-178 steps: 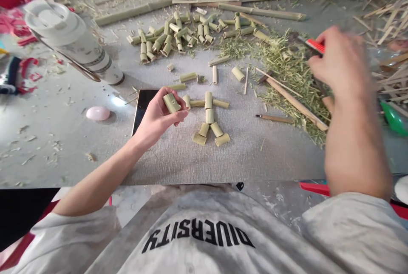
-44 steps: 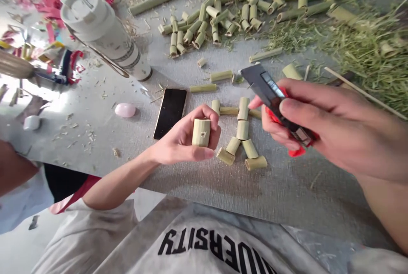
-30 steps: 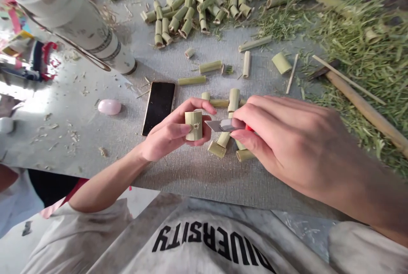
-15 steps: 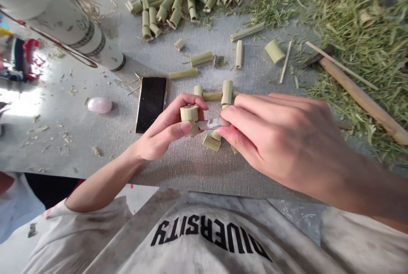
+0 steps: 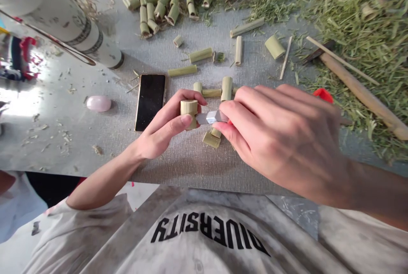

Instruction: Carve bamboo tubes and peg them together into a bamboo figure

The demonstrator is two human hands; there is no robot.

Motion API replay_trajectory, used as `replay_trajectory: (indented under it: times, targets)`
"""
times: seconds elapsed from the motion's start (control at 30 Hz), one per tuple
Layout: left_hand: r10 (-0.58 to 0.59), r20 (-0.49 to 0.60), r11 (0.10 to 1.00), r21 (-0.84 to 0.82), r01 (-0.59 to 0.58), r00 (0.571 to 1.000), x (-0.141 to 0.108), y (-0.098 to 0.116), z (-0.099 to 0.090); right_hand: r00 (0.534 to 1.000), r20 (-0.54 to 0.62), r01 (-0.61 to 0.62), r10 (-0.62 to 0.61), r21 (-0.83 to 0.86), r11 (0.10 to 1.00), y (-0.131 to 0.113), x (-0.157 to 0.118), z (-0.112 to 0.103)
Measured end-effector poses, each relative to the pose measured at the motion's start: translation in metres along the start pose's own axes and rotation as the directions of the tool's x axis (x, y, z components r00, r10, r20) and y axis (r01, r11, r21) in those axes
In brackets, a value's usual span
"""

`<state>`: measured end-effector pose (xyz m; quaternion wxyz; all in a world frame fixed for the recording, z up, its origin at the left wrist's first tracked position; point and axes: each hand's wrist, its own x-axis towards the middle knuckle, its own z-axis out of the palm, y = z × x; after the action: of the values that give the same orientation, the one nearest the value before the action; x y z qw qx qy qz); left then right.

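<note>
My left hand (image 5: 168,126) is closed around a short, pale bamboo piece (image 5: 189,109), its cut end facing up. In my right hand (image 5: 280,138) is a knife (image 5: 210,117) with a grey-white blade and a red handle, most of it hidden by the fingers. The blade's tip meets the side of the bamboo piece, near my left thumb. Just beyond and below the hands lie joined bamboo pieces (image 5: 227,88), partly covered by my right hand. A black phone (image 5: 150,103) rests on the table left of my left hand.
Several cut bamboo tubes (image 5: 165,1) are heaped at the back. Green shavings (image 5: 347,23) cover the right side, with a wooden-handled hammer (image 5: 366,97) on them. A white patterned cylinder (image 5: 83,31) stands at left, near a pink oval object (image 5: 98,103).
My right wrist has rotated, turning the knife blade against the bamboo piece; the red handle end now shows behind the hand. My left hand keeps its hold.
</note>
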<state>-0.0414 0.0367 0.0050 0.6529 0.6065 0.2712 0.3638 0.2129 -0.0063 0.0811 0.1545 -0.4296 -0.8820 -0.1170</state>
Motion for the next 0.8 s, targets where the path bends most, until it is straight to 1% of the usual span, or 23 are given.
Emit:
replay_trajectory:
  times: [0.1,0.37,0.43,0.6,0.73,0.8]
  targets:
    - [-0.046,-0.018,0.998,-0.037,0.046,0.999,0.000,0.001,0.001,1.000,-0.004,0.003,-0.003,-0.009,1.000,0.001,0.001,0.001]
    - [-0.090,-0.039,0.980,-0.184,0.081,0.995,0.008,0.002,0.005,0.999,0.008,0.034,-0.034,0.016,0.999,0.010,0.004,0.003]
    - [-0.104,-0.023,0.971,-0.220,0.096,0.994,0.010,0.003,0.005,0.999,0.020,0.043,-0.043,0.021,0.999,0.012,0.006,0.003]
    - [-0.116,0.059,0.947,-0.295,0.128,0.992,0.012,0.003,0.004,0.998,0.051,0.044,-0.045,0.023,0.999,0.015,0.008,0.003]
    - [-0.147,0.066,0.934,-0.319,0.160,0.987,0.012,0.005,0.003,0.995,0.066,0.067,-0.069,0.026,0.997,0.018,0.010,0.004]
    - [-0.170,0.078,0.925,-0.332,0.187,0.982,0.012,0.005,0.002,0.993,0.103,0.052,-0.057,0.050,0.997,0.019,0.012,0.005]
